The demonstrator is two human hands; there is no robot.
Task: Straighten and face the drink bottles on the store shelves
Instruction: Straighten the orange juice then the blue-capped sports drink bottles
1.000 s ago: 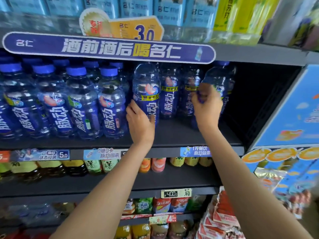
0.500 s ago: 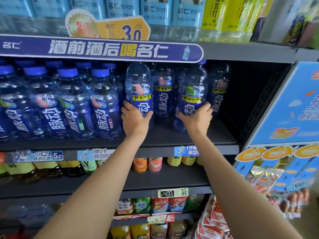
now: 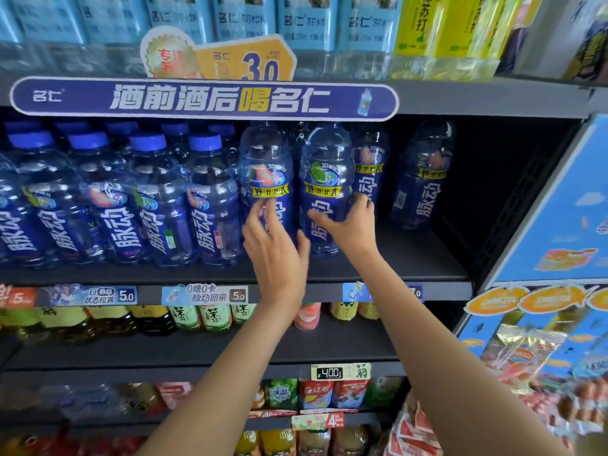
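Gripping a lime-label bottle (image 3: 324, 192), right hand (image 3: 350, 225); left hand (image 3: 274, 255) open against peach-label bottle (image 3: 268, 179).

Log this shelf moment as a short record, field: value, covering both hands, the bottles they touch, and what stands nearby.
left hand: fingers spread on the peach-label bottle, loose contact
right hand: wrapped around the lime-label bottle
those two bottles: upright, side by side, labels facing out
lone bottle: stands apart to the right, farther back
small bottles: blue-capped row at left, fronted
shelf edge: dark, bare in front of the lone bottle
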